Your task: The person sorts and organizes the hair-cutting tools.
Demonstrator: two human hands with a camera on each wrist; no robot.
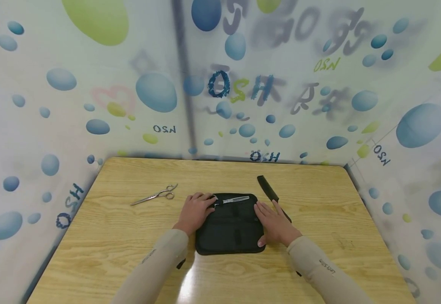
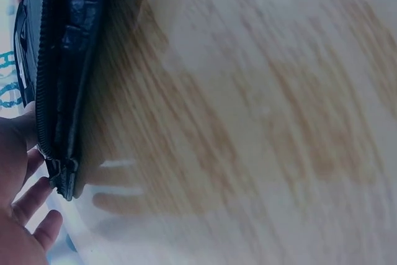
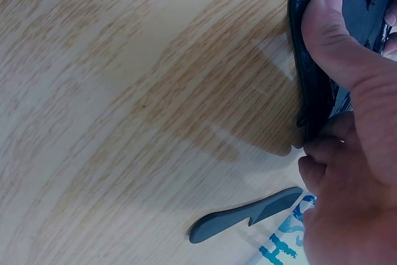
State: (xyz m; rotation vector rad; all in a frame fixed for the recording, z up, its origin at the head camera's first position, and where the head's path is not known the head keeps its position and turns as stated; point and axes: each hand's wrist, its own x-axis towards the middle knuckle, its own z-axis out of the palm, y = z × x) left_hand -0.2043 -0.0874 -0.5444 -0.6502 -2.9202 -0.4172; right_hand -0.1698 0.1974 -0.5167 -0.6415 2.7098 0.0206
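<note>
Lying near the counter's point(image 1: 110, 249) middle, a black case point(image 1: 220, 238) is gripped at its far-left corner by the left hand point(image 1: 194, 211) and along its right edge by the right hand point(image 1: 276, 223), fingers bent. Thinning shears point(image 1: 236, 199) are carried near its far edge. Scissors point(image 1: 146, 199) and a black comb point(image 1: 268, 188) are set towards the counter's far edge. On the wall point(image 1: 319, 122), "O" and "H" can be read.
</note>
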